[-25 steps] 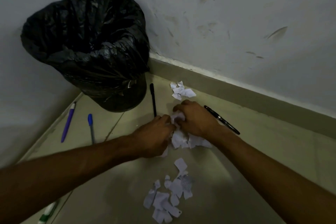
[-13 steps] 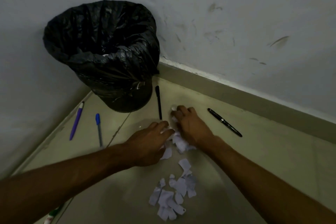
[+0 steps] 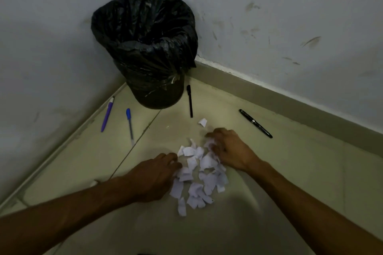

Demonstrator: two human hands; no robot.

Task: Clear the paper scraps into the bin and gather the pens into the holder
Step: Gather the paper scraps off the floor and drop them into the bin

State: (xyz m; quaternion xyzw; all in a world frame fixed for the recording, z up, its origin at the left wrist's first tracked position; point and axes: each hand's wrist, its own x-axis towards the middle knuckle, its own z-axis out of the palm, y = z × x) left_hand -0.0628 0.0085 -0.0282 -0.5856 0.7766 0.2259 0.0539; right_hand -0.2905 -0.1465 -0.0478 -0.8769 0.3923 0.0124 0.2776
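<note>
My left hand (image 3: 153,178) and right hand (image 3: 230,151) lie palm-down on the floor (image 3: 290,182), each grip loosely curled with fingertips touching the scraps (image 3: 196,176) heaped between them, holding nothing I can see. One scrap (image 3: 202,122) lies apart, just beyond. Farther off lie four pens (image 3: 255,123), and the bin (image 3: 149,51) stands in the wall corner.

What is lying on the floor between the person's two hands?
In the head view, a heap of torn white paper scraps fills the floor between the left hand and the right hand. Both hands touch its edges.
</note>
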